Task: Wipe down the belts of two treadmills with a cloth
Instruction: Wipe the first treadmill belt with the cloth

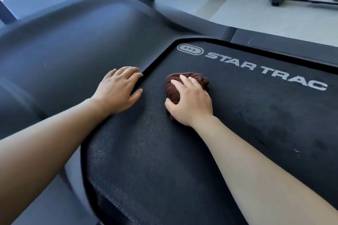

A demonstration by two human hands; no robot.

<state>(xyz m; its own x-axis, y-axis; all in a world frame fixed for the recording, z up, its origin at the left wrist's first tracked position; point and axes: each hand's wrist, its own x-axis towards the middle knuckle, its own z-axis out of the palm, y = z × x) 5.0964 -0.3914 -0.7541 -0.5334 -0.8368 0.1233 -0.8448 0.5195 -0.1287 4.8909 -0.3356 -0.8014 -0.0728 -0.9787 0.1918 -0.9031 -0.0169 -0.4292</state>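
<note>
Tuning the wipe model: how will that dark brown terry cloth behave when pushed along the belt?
Probably floppy: the dark brown terry cloth is bunched into a wad under the right hand. Likely light: one hand covers most of it. It may drag rather than slide, since the black treadmill belt looks coarse-grained.

L hand (118,90) flat, palm down; R hand (191,100): curled grip on cloth (198,78).
</note>
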